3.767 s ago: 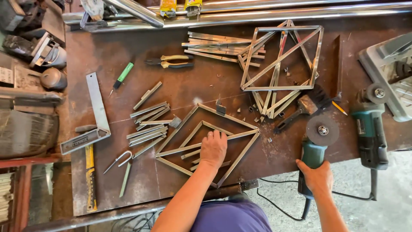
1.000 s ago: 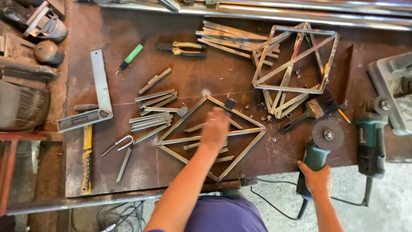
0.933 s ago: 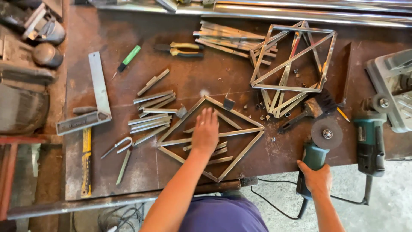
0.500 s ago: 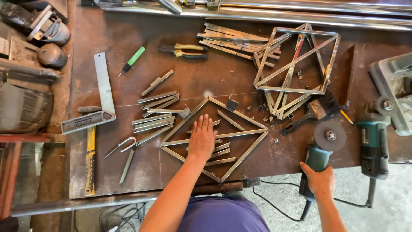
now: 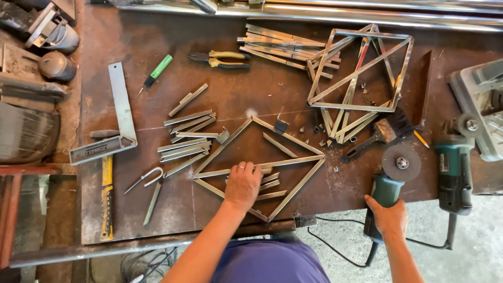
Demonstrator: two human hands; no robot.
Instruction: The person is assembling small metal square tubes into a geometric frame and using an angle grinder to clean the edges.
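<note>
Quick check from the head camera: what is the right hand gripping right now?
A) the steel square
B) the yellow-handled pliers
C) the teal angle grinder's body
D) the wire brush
C: the right hand wraps the body of the teal angle grinder, whose disc lies on the bench.

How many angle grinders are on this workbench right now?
2: a teal angle grinder gripped by the right hand, and another teal angle grinder lying just right of it.

Rust-brown table (image 5: 251, 112), silvery diamond frame (image 5: 296, 189), teal angle grinder (image 5: 387, 191), green-handled screwdriver (image 5: 157, 69), yellow-handled pliers (image 5: 222, 59)
</note>
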